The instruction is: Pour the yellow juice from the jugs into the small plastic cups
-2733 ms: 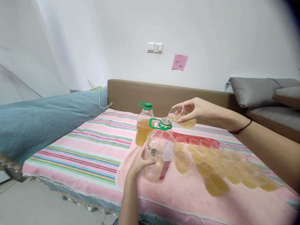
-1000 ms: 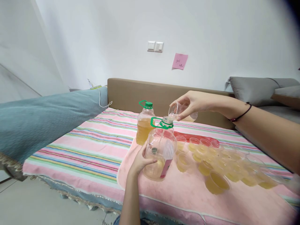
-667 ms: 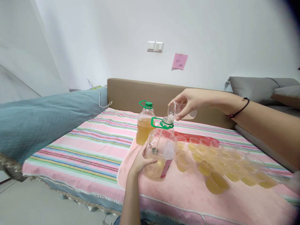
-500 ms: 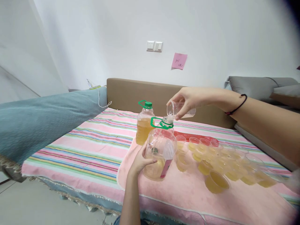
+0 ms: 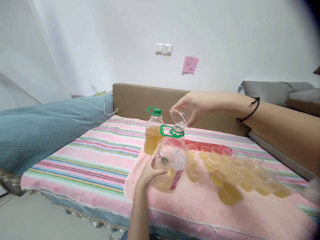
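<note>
My left hand [image 5: 151,171] is wrapped round the lower side of a clear plastic jug [image 5: 172,155] with a green handle ring and no cap on its mouth. Pale yellow liquid lies low in it. Above the mouth, my right hand [image 5: 197,105] grips a clear plastic cup [image 5: 179,117], tipped steeply with its rim over the jug's neck. Little or no liquid shows in the cup. Just behind stands a second jug [image 5: 153,136], capped in green and about half full of amber liquid. To the right, several cups of yellow liquid [image 5: 230,193] stand grouped.
A pink mat [image 5: 197,206] lies under the jugs and cups, on a striped bedspread [image 5: 100,160]. Behind the cups is a red plastic wrapper [image 5: 212,145]. A brown headboard [image 5: 140,100] runs along the wall, with grey cushions [image 5: 270,95] at the right.
My right hand has tilted the cup further down over the jug's mouth and shifted slightly left. The left hand keeps its hold on the jug.
</note>
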Action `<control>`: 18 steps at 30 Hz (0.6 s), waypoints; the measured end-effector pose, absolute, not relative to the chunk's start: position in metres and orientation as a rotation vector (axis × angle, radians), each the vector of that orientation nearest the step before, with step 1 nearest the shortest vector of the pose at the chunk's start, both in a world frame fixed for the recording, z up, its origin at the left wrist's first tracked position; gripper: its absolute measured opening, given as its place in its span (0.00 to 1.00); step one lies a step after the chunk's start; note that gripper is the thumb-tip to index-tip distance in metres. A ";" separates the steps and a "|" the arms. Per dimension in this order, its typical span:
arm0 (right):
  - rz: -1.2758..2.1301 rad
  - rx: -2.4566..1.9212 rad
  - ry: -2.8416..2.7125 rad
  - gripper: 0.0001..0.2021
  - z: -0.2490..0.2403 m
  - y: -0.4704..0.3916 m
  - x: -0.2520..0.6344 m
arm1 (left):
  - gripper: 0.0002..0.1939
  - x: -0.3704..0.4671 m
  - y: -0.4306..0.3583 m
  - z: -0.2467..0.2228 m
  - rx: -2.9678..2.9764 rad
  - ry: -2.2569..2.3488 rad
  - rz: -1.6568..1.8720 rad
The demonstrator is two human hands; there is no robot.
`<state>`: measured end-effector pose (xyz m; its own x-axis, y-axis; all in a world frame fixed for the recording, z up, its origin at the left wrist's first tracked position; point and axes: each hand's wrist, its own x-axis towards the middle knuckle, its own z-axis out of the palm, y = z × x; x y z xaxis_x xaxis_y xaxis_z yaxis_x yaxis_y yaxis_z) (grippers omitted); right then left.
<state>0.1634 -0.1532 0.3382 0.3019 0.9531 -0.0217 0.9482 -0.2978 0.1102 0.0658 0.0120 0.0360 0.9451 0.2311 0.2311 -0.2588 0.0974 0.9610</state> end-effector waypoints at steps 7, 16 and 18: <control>0.459 2.067 2.152 0.16 0.325 -0.157 0.158 | 0.34 0.067 0.013 0.033 1.431 -0.036 0.374; 0.816 1.754 2.100 0.24 0.307 -0.167 0.149 | 0.36 0.066 0.012 0.033 1.416 -0.039 0.362; 0.853 1.727 2.097 0.24 0.306 -0.169 0.150 | 0.36 0.066 0.012 0.034 1.414 -0.030 0.355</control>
